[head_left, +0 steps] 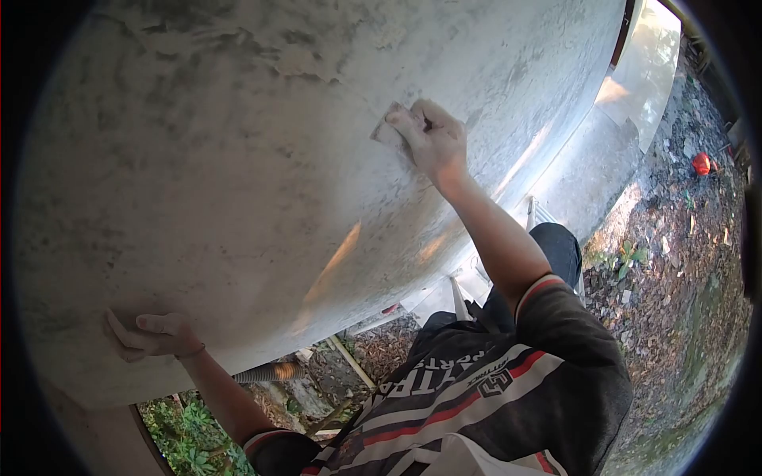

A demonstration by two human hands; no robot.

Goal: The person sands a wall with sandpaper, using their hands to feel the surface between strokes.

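Note:
A large pale wall (222,174) with grey smudges and flaking patches fills most of the view. Against it, my right hand (440,147) grips a small, dusty piece of sandpaper (386,133), the thumb lying along it and the fingers curled. The sheet's far side, towards the wall, is hidden. Lower on the left, my left hand (155,335) holds nothing; its fingers are stretched out at the wall's surface, near its lower edge. Whitish dust covers the right hand's fingers.
Metal ladder parts (459,300) show beside my legs. Far below on the right lies leaf-littered ground (675,317) with a red object (701,164). A corrugated pipe (271,372) and green plants (190,436) are under the wall's edge.

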